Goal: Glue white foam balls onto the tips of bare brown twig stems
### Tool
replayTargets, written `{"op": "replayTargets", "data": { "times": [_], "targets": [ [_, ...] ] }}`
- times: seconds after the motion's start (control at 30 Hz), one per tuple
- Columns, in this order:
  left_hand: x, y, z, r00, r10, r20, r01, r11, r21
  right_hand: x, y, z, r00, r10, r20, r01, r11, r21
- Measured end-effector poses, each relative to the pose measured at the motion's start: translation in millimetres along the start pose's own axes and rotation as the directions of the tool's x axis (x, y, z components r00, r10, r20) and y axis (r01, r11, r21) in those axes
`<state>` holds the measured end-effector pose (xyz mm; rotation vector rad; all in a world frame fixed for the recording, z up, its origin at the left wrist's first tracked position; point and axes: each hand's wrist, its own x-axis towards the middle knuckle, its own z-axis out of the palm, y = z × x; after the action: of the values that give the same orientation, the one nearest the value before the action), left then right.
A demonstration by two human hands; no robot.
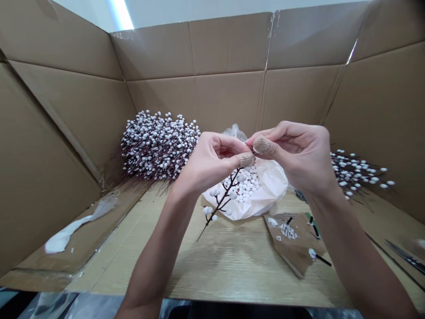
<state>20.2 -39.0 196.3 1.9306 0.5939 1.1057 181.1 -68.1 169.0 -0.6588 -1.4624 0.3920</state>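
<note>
Bare forearms (pixel 159 239), cloth-wrapped fingers (pixel 264 145), knobbly twig (pixel 221 202)

– How is the wood-grained tabletop (pixel 206 270) enclosed?
– By creased cardboard walls (pixel 229 48), stood at left, back and right.
– What is seen beyond them?
– Above, a bright strip (pixel 121 14) is seen; below the front edge, clear plastic (pixel 94 306).
</note>
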Motion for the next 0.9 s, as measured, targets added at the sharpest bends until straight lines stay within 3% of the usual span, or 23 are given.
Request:
{"op": "replayTargets", "data": {
  "times": [0.27, 0.47, 0.6, 0.7, 0.8, 0.83, 0.9],
  "targets": [
    [2, -4, 2.3, 1.0, 0.013, -0.023, -0.014, 0.999, -0.035, -1, 3, 4, 1.0, -0.007, -0.004, 0.007, 0.999, 0.048],
    [2, -3, -3.5, 1.0, -0.012, 0.01, 0.012, 1.0, -0.006, 1, 9, 2, 0.997, 0.08, 0.014, -0.08, 0.994, 0.073],
    [2, -4, -10.9, 0.998, -0.034, 0.045, 0.034, 0.999, -0.001, 4, 9, 2, 0.984, 0.154, 0.095, -0.167, 0.975, 0.147],
    [3, -4, -17.4, 1.0, -0.023, -0.006, 0.023, 0.999, -0.025, 7, 8, -2, 0.964, 0.202, 0.172, -0.237, 0.947, 0.216],
    [4, -5, -27.1, 0.992, 0.022, -0.126, -0.032, 0.996, -0.077, 6, 12, -6, 0.89, 0.265, 0.37, -0.341, 0.927, 0.155],
    [5, -5, -31.3, 0.984, 0.039, -0.176, -0.058, 0.993, -0.105, 5, 14, -5, 0.835, 0.296, 0.463, -0.364, 0.929, 0.063],
    [7, -7, -41.3, 0.96, 0.055, -0.276, -0.104, 0.98, -0.167, -1, 19, 2, 0.679, 0.373, 0.632, -0.35, 0.922, -0.168]
  ]
}}
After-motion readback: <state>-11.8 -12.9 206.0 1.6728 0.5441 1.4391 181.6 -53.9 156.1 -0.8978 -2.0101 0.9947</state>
